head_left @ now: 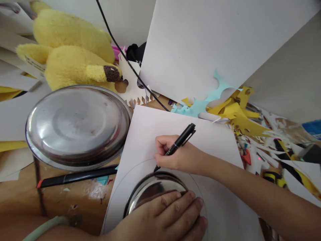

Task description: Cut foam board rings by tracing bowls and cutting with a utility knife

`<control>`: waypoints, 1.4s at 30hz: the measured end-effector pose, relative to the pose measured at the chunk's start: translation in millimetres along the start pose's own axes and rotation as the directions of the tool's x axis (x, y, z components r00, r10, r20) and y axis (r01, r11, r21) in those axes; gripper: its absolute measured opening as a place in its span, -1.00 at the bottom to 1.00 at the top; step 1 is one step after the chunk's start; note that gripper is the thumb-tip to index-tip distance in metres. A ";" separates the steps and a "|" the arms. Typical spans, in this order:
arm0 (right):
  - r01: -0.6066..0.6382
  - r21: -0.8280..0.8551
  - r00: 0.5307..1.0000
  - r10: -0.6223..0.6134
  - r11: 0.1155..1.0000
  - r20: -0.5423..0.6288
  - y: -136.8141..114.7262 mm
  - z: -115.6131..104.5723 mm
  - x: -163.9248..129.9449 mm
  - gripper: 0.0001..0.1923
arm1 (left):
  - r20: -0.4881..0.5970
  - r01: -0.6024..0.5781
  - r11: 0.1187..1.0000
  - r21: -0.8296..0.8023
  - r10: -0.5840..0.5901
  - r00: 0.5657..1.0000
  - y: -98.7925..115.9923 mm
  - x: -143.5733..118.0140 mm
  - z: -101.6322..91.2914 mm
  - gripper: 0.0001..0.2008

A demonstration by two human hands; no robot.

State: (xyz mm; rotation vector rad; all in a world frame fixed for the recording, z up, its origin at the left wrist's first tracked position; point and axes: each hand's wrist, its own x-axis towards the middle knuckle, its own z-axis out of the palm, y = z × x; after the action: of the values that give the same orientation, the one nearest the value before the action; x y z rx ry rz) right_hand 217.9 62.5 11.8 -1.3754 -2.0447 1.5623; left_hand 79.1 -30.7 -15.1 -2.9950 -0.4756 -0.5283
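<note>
My right hand grips a black pen with its tip at the far rim of a small upturned steel bowl. The bowl lies on a white sheet of paper that bears a larger drawn circle around it. My left hand lies flat on top of the small bowl, fingers together, pressing it to the paper.
A large upturned steel bowl sits at the left, with a black marker lying in front of it. A yellow plush toy is behind. A big white sheet leans at the back. Coloured paper scraps litter the right.
</note>
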 end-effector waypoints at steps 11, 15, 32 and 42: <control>-0.050 0.015 0.996 0.051 0.999 -0.075 8.7 -4.7 -13.2 -0.78 | 0.030 0.002 1.000 -0.027 -0.001 1.000 0.0 0.4 -4.9 -0.66; -0.054 0.032 0.992 0.057 0.998 -0.116 14.9 -4.9 -20.1 -0.78 | 0.008 0.010 0.999 -0.046 -0.010 1.000 0.5 0.2 -1.9 -0.66; -0.089 0.072 0.956 0.106 0.993 -0.273 29.7 -0.7 -47.2 -0.79 | -0.014 0.025 0.998 -0.050 -0.026 1.000 2.0 0.7 -2.6 -0.67; -0.087 0.086 0.943 0.110 0.992 -0.313 33.7 0.1 -52.5 -0.79 | -0.010 0.028 0.997 -0.072 -0.029 1.000 1.7 1.5 -3.1 -0.66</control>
State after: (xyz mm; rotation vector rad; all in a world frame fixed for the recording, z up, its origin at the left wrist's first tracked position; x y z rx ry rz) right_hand 263.9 21.8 1.2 -1.6054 -1.7378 1.3312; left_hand 79.9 -32.3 -11.8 -3.0562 -0.5102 -0.5753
